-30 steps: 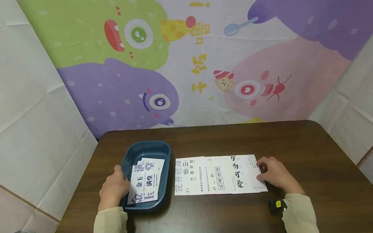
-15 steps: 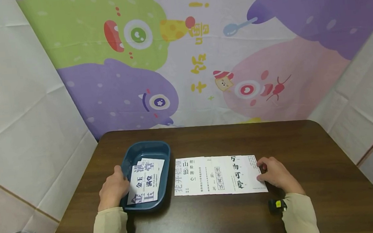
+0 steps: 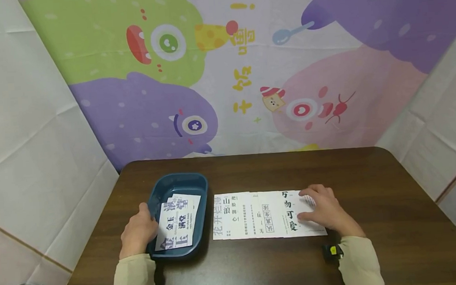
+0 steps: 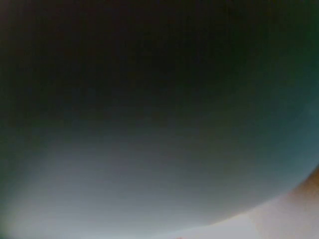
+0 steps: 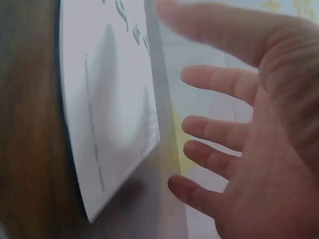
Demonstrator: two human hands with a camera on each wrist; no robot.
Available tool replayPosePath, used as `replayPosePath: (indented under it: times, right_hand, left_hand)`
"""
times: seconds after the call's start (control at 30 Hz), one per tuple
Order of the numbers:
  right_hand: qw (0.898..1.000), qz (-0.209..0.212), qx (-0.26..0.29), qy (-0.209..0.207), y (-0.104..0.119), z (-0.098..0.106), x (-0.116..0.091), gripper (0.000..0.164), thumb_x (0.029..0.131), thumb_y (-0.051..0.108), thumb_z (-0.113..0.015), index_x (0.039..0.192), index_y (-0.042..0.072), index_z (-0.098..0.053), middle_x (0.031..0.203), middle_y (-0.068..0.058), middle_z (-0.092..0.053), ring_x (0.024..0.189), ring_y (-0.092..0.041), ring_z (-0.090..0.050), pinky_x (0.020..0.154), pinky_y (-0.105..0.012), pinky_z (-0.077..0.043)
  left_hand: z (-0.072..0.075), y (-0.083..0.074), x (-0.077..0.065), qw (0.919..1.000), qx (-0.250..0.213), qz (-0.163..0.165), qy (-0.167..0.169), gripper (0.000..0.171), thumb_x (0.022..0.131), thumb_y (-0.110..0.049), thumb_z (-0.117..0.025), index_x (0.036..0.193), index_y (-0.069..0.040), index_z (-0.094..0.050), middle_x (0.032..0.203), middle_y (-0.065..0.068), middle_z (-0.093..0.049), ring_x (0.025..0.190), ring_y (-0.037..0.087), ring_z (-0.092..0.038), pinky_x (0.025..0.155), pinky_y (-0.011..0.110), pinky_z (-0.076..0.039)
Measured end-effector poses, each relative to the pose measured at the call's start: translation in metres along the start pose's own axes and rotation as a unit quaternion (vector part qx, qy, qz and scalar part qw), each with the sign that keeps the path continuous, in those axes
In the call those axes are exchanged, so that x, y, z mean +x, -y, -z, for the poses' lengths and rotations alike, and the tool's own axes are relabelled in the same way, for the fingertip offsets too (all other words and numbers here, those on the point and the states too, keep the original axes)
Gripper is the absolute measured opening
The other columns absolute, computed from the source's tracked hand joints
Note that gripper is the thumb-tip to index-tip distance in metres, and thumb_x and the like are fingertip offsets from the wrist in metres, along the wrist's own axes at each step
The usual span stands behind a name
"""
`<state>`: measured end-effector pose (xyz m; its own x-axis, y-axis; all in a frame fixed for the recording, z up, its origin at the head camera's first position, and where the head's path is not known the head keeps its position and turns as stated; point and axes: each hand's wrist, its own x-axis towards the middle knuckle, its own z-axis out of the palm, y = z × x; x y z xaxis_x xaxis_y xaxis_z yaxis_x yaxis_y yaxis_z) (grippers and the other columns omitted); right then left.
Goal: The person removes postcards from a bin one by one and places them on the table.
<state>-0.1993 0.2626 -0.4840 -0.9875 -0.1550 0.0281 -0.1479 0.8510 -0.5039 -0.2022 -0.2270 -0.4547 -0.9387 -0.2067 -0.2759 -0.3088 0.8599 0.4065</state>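
Note:
My left hand (image 3: 139, 230) grips the left rim of a dark blue tray (image 3: 179, 177), its fingertips partly hidden. Inside the tray lie several printed white cards (image 3: 174, 232), stacked askew. The right hand (image 3: 325, 208) is over the right end of a row of overlapping white cards (image 3: 257, 217) printed with Chinese characters. In the right wrist view, the fingers (image 5: 219, 77) are spread apart with nothing between them, beside the rightmost card (image 5: 109, 99).
The dark brown wooden table (image 3: 241, 269) reaches back to a cartoon-printed cloth (image 3: 243, 71). White cloth panels (image 3: 43, 107) stand at the sides. The left wrist view is dark and blurred. A small black wrist camera (image 3: 332, 252) sits at my right sleeve.
My right hand has moved left from the right edge of the card row to over the last card, its fingers wider apart. The left hand and tray hold still.

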Motion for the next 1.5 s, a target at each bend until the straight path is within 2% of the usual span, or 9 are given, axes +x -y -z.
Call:
replayPosePath:
  times: [0.17,0.3,0.5,0.73,1.5]
  right_hand:
    - [0.998,0.022,-0.045,0.029,0.012,-0.013,0.003,0.083,0.065,0.048,-0.085,0.133,0.011,-0.056,0.146,-0.033,-0.037,0.131,-0.054,-0.025,0.095,-0.077,-0.028]
    - [0.997,0.026,-0.064,0.032,0.020,-0.021,0.004,0.084,0.068,0.053,-0.081,0.137,0.014,-0.055,0.149,-0.034,-0.034,0.134,-0.055,-0.022,0.097,-0.079,-0.025]
    - [0.998,0.013,-0.060,0.035,0.032,-0.029,0.006,0.076,0.075,0.048,-0.078,0.138,0.014,-0.054,0.153,-0.034,-0.028,0.138,-0.056,-0.016,0.102,-0.078,-0.018]
    - [0.997,0.003,-0.064,0.050,0.034,-0.033,0.008,0.067,0.080,0.040,-0.074,0.138,0.014,-0.054,0.154,-0.033,-0.028,0.140,-0.055,-0.016,0.106,-0.076,-0.016]
    - [0.997,-0.009,-0.061,0.049,0.036,-0.034,0.009,0.071,0.081,0.038,-0.074,0.141,0.010,-0.050,0.154,-0.033,-0.027,0.140,-0.053,-0.016,0.106,-0.075,-0.014]
  left_hand:
    - [-0.001,0.001,0.000,1.0000,0.002,0.003,-0.003,0.053,0.095,-0.012,-0.049,0.139,0.008,-0.025,0.128,0.044,-0.047,0.098,0.053,-0.055,0.086,0.070,-0.043]
    - [-0.002,0.001,0.000,1.0000,0.002,0.004,-0.003,0.053,0.095,-0.012,-0.049,0.139,0.008,-0.026,0.127,0.044,-0.048,0.098,0.053,-0.055,0.085,0.070,-0.044]
    - [-0.002,0.002,0.000,1.0000,-0.001,0.000,-0.002,0.050,0.095,-0.012,-0.050,0.136,0.008,-0.027,0.124,0.044,-0.049,0.093,0.051,-0.056,0.082,0.069,-0.045]
    - [-0.001,0.001,-0.001,1.0000,-0.002,-0.002,-0.006,0.050,0.096,-0.012,-0.049,0.136,0.008,-0.028,0.125,0.044,-0.049,0.094,0.051,-0.056,0.083,0.069,-0.045]
    - [-0.001,0.002,0.002,1.0000,0.000,-0.004,-0.004,0.051,0.096,-0.012,-0.047,0.139,0.008,-0.026,0.128,0.044,-0.048,0.098,0.053,-0.056,0.084,0.069,-0.044]
